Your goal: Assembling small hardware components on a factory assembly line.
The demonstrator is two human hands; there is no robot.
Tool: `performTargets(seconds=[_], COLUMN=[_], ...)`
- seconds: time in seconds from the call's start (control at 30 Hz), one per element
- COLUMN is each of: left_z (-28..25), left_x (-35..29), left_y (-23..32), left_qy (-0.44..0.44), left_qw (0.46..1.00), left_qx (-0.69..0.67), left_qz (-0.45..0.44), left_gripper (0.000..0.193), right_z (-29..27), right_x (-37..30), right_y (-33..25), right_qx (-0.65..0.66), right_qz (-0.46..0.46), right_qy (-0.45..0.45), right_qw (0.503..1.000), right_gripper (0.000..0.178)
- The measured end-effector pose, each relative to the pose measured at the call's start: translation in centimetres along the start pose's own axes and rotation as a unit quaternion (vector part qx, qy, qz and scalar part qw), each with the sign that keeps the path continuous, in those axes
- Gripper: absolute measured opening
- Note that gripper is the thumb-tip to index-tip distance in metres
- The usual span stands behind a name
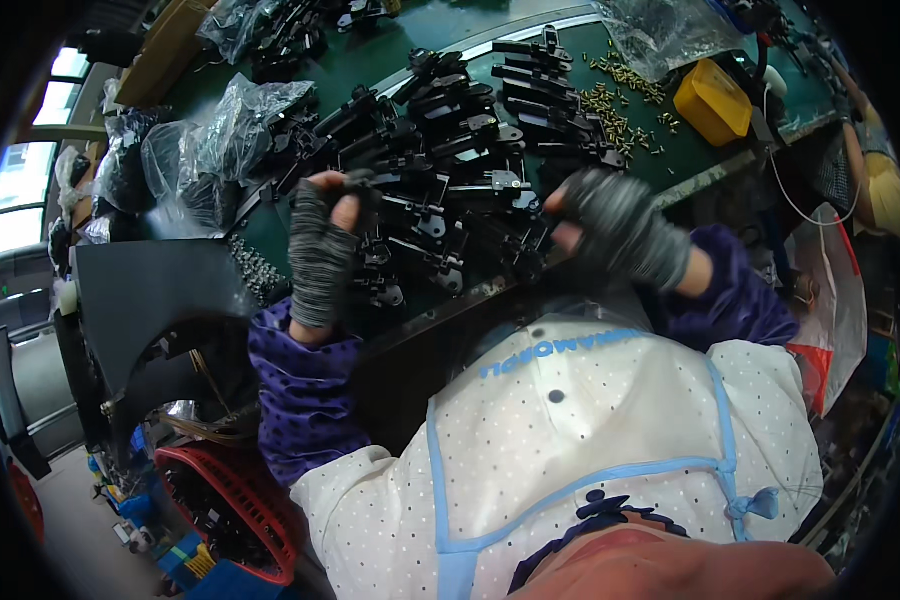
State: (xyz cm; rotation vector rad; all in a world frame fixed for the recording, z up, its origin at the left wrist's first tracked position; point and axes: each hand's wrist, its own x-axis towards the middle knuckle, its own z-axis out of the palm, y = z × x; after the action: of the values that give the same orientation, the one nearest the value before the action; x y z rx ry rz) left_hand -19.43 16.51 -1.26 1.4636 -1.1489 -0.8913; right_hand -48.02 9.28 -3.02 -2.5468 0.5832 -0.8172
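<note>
My left hand (322, 245), in a striped grey fingerless glove, is closed, thumb and fingers around a small dark part (362, 184) that is partly blurred. My right hand (625, 225), gloved alike, hovers over the table's near edge at the right. Motion smears it, and whether it holds anything cannot be made out. Between and beyond the hands, rows of black metal bracket-like assemblies (475, 140) with silvery ends lie on the green table (660, 135). The nearest ones to my right hand lie just left of its fingers.
Loose brass-coloured screws (610, 110) are scattered at the far right beside a yellow plastic container (713, 102). Clear plastic bags (215, 150) and a heap of small silver parts (255, 270) lie at the left. A red basket (280, 510) of dark parts stands at lower left.
</note>
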Motion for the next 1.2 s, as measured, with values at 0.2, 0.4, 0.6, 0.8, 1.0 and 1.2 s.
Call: performTargets(seconds=[0.2, 0.4, 0.6, 0.8, 1.0, 1.2], left_z=[3.1, 5.3, 8.3, 9.5, 9.7, 9.2], left_x=[-2.1, -1.6, 0.1, -0.1, -0.7, -0.1], left_y=[-0.5, -0.5, -0.6, -1.8, -3.0, -3.7], left_qy=[-0.081, -0.153, -0.089, -0.061, -0.168, -0.207], left_qw=[0.996, 0.975, 0.957, 0.895, 0.909, 0.912], left_qx=[-0.01, 0.128, 0.164, 0.284, 0.233, 0.202], left_qz=[-0.026, 0.095, 0.223, 0.338, 0.301, 0.292], left_gripper=[0.018, 0.019, 0.022, 0.029, 0.021, 0.023], right_z=[5.5, 2.0, 3.1, 1.9, 1.7, 2.1], right_x=[-0.5, 2.6, 4.1, 2.3, 0.6, 1.4], right_y=[-2.5, -1.1, 0.8, 2.3, 2.0, 2.3], right_qx=[-0.251, -0.02, 0.185, 0.209, 0.31, 0.357], right_qz=[0.035, 0.068, 0.141, 0.206, 0.27, 0.308], right_qy=[-0.149, -0.084, -0.038, -0.075, -0.131, -0.192], right_qw=[0.956, 0.994, 0.972, 0.953, 0.902, 0.861], right_gripper=[0.052, 0.03, 0.031, 0.02, 0.016, 0.018])
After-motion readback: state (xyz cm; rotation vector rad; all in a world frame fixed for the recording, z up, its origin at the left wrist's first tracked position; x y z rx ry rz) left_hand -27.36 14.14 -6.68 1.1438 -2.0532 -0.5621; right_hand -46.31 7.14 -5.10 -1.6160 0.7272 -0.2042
